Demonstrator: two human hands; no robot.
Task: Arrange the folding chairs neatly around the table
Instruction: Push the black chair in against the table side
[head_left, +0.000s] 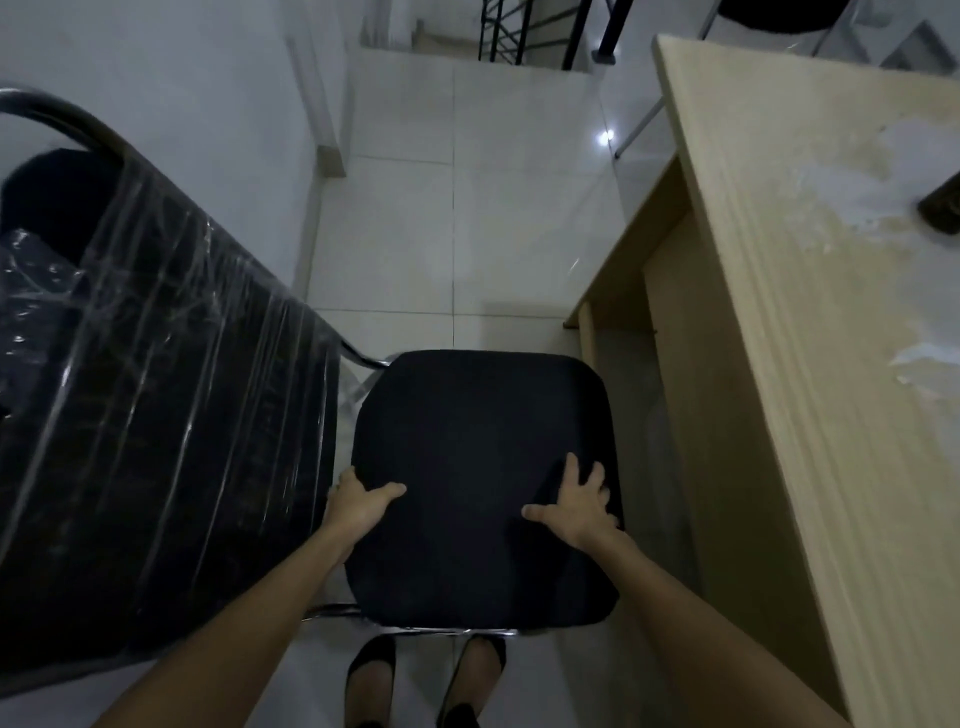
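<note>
A folding chair with a black padded seat (483, 441) and chrome frame stands on the tiled floor right in front of me, beside the left edge of the light wooden table (810, 322). My left hand (358, 501) grips the seat's left edge, thumb on top. My right hand (576, 512) lies on the seat near its right edge, fingers spread and curling over the rim. Another black chair (769, 13) shows partly at the table's far end.
A stack of black chairs wrapped in clear plastic (156, 415) leans at my left, close to the seat. White tiled floor (467, 218) stretches ahead to a black stair railing (524, 31). A dark object (943, 208) lies on the table's right side. My feet stand behind the chair.
</note>
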